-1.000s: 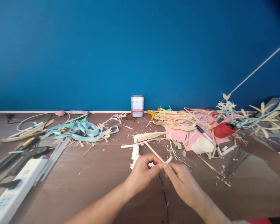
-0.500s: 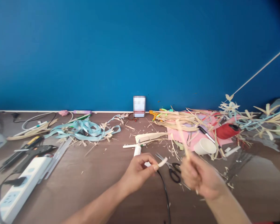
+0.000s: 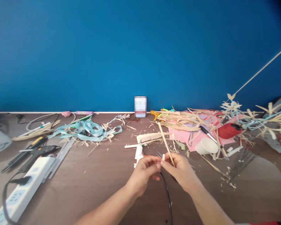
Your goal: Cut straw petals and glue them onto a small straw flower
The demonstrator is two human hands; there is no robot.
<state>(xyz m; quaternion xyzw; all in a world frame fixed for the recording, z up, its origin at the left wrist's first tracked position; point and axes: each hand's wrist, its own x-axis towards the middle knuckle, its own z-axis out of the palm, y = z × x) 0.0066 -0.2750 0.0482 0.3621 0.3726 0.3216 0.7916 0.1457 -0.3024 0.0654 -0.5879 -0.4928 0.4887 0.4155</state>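
The long straw-coloured strip [image 3: 164,139] is gripped in the curled right hand [image 3: 180,172], tilted up and leftward over the table [image 3: 103,187]! A small pale piece [image 3: 163,157] is seen at the fingertips, right where both hands are held close; the left hand [image 3: 142,173] is curled, but whether the piece is pinched by it cannot be told. Beyond, the white glue gun [image 3: 138,152] is partly hidden.
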